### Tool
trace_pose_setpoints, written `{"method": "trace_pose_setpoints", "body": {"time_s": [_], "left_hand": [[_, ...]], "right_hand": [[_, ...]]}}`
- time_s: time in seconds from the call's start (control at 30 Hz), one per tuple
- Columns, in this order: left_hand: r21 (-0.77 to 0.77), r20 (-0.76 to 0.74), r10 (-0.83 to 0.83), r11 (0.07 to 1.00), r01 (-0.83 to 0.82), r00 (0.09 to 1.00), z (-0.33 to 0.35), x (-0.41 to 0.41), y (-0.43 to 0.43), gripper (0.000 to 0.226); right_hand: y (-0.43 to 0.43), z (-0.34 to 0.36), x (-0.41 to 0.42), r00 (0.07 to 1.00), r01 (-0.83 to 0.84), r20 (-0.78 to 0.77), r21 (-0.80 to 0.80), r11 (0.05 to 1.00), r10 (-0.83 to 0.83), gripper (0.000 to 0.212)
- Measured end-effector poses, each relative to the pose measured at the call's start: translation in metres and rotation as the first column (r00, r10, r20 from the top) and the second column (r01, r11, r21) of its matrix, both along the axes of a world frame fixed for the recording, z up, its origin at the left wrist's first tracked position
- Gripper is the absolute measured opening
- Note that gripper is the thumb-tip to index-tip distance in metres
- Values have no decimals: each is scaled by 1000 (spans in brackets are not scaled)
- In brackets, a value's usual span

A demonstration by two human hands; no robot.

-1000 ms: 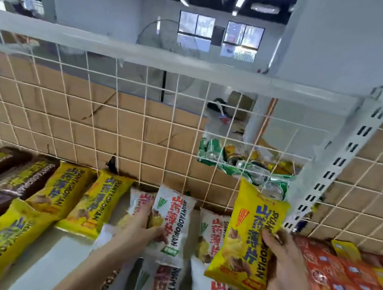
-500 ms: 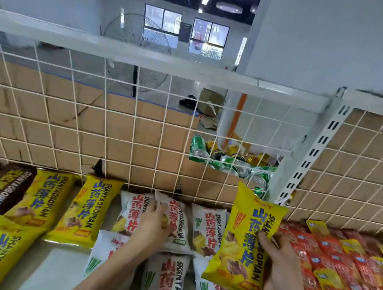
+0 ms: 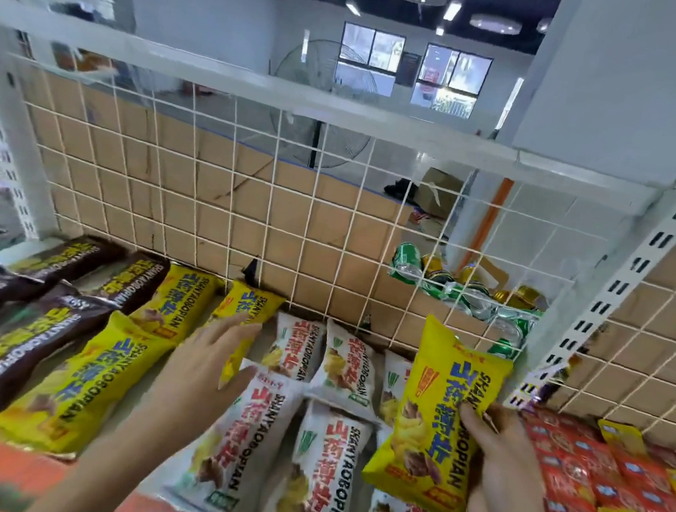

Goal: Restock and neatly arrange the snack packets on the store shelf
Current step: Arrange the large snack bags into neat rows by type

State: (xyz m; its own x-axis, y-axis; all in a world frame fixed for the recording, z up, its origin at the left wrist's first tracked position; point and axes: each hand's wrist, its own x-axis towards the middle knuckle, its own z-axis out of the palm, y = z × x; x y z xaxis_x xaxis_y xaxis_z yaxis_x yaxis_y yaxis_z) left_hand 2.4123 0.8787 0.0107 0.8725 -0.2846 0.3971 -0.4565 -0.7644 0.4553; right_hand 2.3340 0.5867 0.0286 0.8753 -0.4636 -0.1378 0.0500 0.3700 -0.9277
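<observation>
A person's right hand (image 3: 512,482) has its grip clamped on a glossy yellow snack packet (image 3: 443,412), with fingers curled over the right edge and the thumb hidden behind. The pillow-shaped foil bag stands almost upright with its crimped top edge uppermost. Directly under and left of this grip, white packets (image 3: 318,462) of the same shape lie flat in rows on the shelf (image 3: 131,401), some overlapping, with the nearest ones cut off at the bottom edge. Right of the grip lies a crowded mass of small red packets (image 3: 616,493), their print too blurred to read. The left hand (image 3: 208,359) lies flat, its grip apart and its straight fingers resting on a second yellow packet (image 3: 250,305) that they partly cover. Further left of that hand are more yellow bags, then dark brown packets (image 3: 28,327) that are soft with blur. Beyond both hands rises a white wire grid (image 3: 291,209) backed by brown cardboard (image 3: 208,200). Through the grid, above the right grip, shiny green and gold drink cans (image 3: 470,294) lie in a heap.
</observation>
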Motion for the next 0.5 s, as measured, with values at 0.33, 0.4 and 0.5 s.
{"method": "trace_pose_setpoints", "body": {"time_s": [0.33,0.4,0.5], "left_hand": [[89,83,270,957,-277,959,2,-64,106,51],[83,100,293,950,-301,951,0,-71,124,51],[54,122,331,939,-339,936,-2,-77,145,54]], "right_hand": [[53,-13,4,980,-194,-34,-18,981,194,15],[67,-15,4,976,-216,-42,-12,976,216,15],[93,-17,7,969,-248,-23,-7,969,248,22]]}}
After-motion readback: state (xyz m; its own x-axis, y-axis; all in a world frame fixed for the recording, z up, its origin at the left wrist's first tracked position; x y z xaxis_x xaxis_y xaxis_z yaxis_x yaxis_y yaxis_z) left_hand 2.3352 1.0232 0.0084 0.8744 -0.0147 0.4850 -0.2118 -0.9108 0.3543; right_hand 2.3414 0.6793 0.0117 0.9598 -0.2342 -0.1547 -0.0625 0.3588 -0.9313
